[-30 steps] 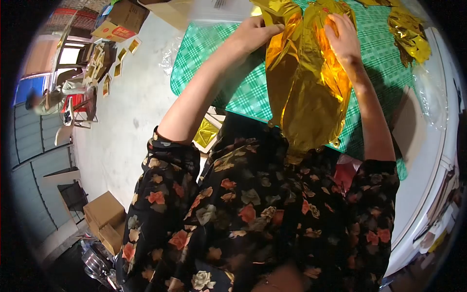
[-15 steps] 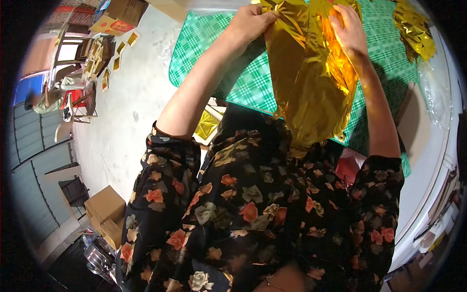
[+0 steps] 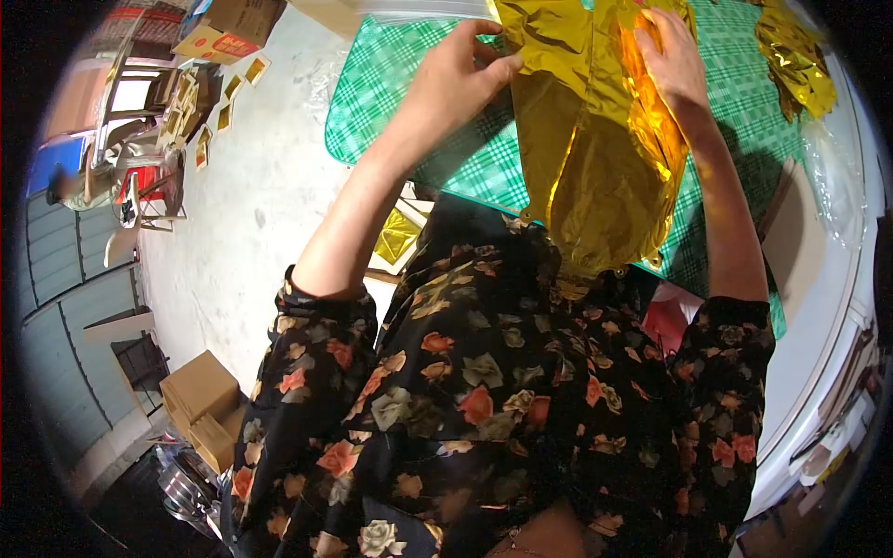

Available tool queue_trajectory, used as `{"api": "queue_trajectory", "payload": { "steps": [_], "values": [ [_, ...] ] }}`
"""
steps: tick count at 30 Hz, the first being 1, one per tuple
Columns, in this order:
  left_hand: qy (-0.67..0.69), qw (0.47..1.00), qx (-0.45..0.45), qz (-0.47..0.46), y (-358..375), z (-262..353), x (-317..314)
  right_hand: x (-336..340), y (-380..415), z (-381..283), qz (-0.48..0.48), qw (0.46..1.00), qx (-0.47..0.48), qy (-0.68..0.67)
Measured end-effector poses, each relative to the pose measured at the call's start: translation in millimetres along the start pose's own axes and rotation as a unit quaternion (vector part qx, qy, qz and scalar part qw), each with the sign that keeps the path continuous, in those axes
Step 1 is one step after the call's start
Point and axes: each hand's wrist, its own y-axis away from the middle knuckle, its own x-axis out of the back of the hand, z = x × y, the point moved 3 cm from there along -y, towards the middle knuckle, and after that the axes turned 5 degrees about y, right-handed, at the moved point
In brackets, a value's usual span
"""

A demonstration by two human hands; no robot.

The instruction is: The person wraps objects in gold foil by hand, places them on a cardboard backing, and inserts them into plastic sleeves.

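Head cam view has a big piece of gold foil [image 3: 595, 139] laid over the near part of a table [image 3: 437, 167] with a green-and-white plaid top, its rounded lower end hanging past the near edge, right up by a black floral shirt [image 3: 474, 381]. Stuff looks thin and super shiny, kinda mirror-like: smoother, darker gold down the middle and left, a long crease running lengthwise, then crinkly bright orange-gold folds on the right. The bottom border is crumpled and uneven. Left hand [image 3: 459, 86] is at the foil's left edge, thumb and index finger apart with a gap between them, not clenched; can't tell if the thumb tip actually touches. Right hand [image 3: 672, 63] rests on the orange folds, fingers spread and a bit bent, but no way to tell whether it's pinching any. Off to the right there's a wrinkly clump of gold foil [image 3: 796, 58], with crinkled clear plastic [image 3: 833, 181] nearby.
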Motion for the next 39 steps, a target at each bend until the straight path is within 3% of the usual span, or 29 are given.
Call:
{"api": "queue_trajectory", "payload": {
  "steps": [2,5,8,10,14,18,19,22,25,30,31,34,39],
  "values": [
    [-0.081,0.994,-0.051,0.043,24.4,12.9,3.1,1.2,1.1,-0.5,-0.005,1.000,-0.004,0.005],
    [-0.066,0.989,0.049,-0.122,91.0,36.4,-6.3,2.7,2.3,-1.1,-0.012,1.000,-0.018,0.012],
    [-0.003,0.945,0.170,-0.280,145.5,34.2,-30.2,0.5,2.2,-1.9,-0.007,1.000,-0.014,0.007],
    [0.046,0.932,0.217,-0.286,159.0,29.7,-43.1,1.5,2.2,0.0,-0.001,1.000,0.002,0.007],
    [0.107,0.951,0.113,-0.268,174.7,18.7,-69.8,2.1,0.7,0.7,-0.003,1.000,0.011,0.013],
    [0.184,0.918,0.190,-0.296,176.0,25.7,-84.5,-1.5,-0.2,4.6,0.011,0.999,0.023,0.029],
    [0.218,0.909,0.175,-0.310,174.1,29.7,-87.0,-0.3,-0.4,3.2,0.014,0.999,0.024,0.034],
    [0.212,0.932,0.066,-0.286,174.9,50.4,-89.4,2.0,-1.1,1.3,-0.008,0.999,0.002,0.045],
    [0.177,0.956,0.010,-0.235,171.6,59.6,-93.7,-0.1,-10.9,10.0,0.006,0.997,0.075,-0.015],
    [0.154,0.965,-0.060,-0.206,167.9,71.3,-100.3,2.1,-9.9,9.3,0.012,0.996,0.083,-0.019],
    [0.158,0.950,-0.058,-0.263,167.5,70.3,-104.1,1.6,-9.9,9.7,0.008,0.996,0.080,-0.025],
    [0.186,0.945,-0.033,-0.267,168.3,72.9,-119.9,1.9,-10.0,9.5,0.006,0.997,0.080,-0.021],
    [0.186,0.956,-0.070,-0.218,156.1,80.3,-124.0,3.6,-11.1,2.8,0.010,0.997,0.076,-0.017]
  ]
}}
